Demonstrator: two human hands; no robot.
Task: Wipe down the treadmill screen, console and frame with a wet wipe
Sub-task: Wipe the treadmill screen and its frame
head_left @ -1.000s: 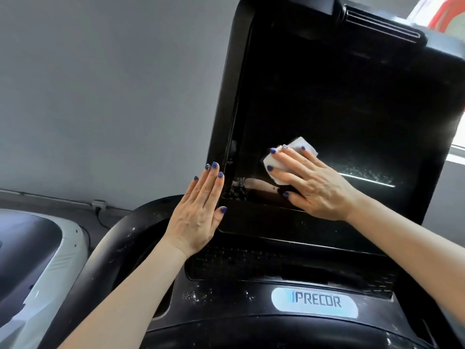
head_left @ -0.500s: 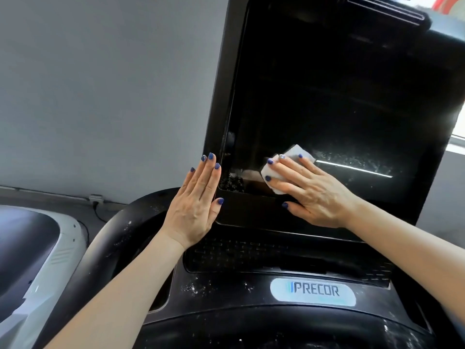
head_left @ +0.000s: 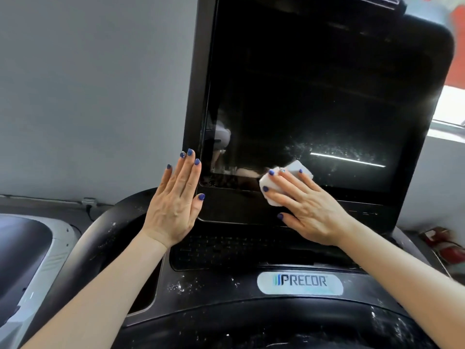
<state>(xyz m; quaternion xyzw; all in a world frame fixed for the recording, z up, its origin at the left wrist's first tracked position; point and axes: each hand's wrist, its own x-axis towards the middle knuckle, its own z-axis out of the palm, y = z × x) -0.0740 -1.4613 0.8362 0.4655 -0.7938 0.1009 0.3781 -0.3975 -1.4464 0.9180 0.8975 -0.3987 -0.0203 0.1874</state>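
Note:
A tall black treadmill screen (head_left: 314,102) stands upright above the dusty console (head_left: 226,285), which carries a PRECOR badge (head_left: 299,282). My right hand (head_left: 307,207) presses a folded white wet wipe (head_left: 276,183) flat against the lower edge of the screen, with straight fingers spread over it. Against the screen's left frame edge my left hand (head_left: 175,205) rests flat, fingers straight and pointing up. White specks and a bright streak show on the glass right of the wipe.
A black curved handrail (head_left: 100,238) arcs down at the left. A white and grey machine (head_left: 30,260) stands at the far left by the grey wall. A red object (head_left: 445,245) lies at the right beside the console. A bright window is at the upper right.
My right hand has slid the wipe down and to the right along the screen's bottom edge. My left hand has stayed on the left frame edge.

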